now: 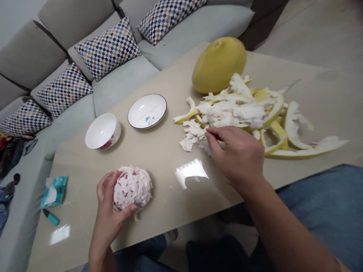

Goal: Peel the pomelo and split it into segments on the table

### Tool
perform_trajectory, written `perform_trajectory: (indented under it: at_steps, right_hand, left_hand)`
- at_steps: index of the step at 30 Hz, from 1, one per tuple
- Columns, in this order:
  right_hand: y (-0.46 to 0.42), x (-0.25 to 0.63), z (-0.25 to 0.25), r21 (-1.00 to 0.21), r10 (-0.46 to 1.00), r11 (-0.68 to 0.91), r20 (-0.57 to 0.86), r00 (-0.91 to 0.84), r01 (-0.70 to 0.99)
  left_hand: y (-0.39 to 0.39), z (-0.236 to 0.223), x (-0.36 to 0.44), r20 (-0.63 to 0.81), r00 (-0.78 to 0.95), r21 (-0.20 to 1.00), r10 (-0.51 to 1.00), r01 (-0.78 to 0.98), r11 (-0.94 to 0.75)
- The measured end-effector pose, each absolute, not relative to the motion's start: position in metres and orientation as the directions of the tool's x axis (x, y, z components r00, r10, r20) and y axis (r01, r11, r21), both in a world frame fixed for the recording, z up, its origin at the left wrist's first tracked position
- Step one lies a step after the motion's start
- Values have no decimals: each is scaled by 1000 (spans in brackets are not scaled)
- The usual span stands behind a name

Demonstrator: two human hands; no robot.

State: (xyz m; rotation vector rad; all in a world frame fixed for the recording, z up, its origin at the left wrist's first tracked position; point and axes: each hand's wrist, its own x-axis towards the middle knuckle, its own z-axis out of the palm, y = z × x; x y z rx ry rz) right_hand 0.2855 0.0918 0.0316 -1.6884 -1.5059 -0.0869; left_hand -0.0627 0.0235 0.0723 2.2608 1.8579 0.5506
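Note:
My left hand (pixel 109 200) is wrapped around the left side of a peeled pomelo (pixel 134 189) at the near part of the table. White pith covers most of the fruit, with patches of reddish flesh showing through. Over at the pile of pith scraps (pixel 232 111), my right hand (pixel 236 156) has its thumb and forefinger pinched together. Whether a bit of pith is between those fingertips I cannot tell. Strips of yellow pomelo peel (pixel 295 153) lie in and around the pile, to the right of and beyond my right hand.
A whole yellow pomelo (pixel 219 64) stands behind the scraps. Farther left are a white plate (pixel 147 111) and a white bowl (pixel 102 132). A teal packet (pixel 58 190) and a teal-handled tool (pixel 51 218) lie at the left. A sofa (pixel 119 83) with checked cushions borders the table (pixel 159 166).

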Motion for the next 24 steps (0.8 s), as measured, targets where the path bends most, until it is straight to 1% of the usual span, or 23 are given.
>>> perform_trajectory:
  at_steps: [3,5,7,10,12,15,20,24]
  right_hand:
    - [94,292,32,-562,776,40,538,328,826]
    - [93,288,31,-590,783,82,536,314,803]
    - [86,271,29,-624,819,229,538,199,747]
    - [66,227,23,-675,849,479,520,-100,561]
    - [53,197,19,-727,868,492,447,-213,480]
    - [42,166,14,-759,880,475,402,-255,445]
    - [43,154,13,-754,896,443,364,-252,486]
    - [44,149,12,-705,885,464,382,-265,535]
  left_hand:
    - [23,71,-55,216,140,335,966,919,-208]
    - [25,71,-50,226,142,347,964,913,-216]
    - [27,71,-46,225,143,369,964,903,-220]
    - [29,72,-46,227,129,389,965,896,-212]
    - [29,72,-46,237,136,392,962,893,-223]
    - [28,71,-47,244,134,401,960,888,-226]
    - [27,68,-48,256,121,425,959,877,-225]
    - [27,68,-49,263,131,421,956,876,-236]
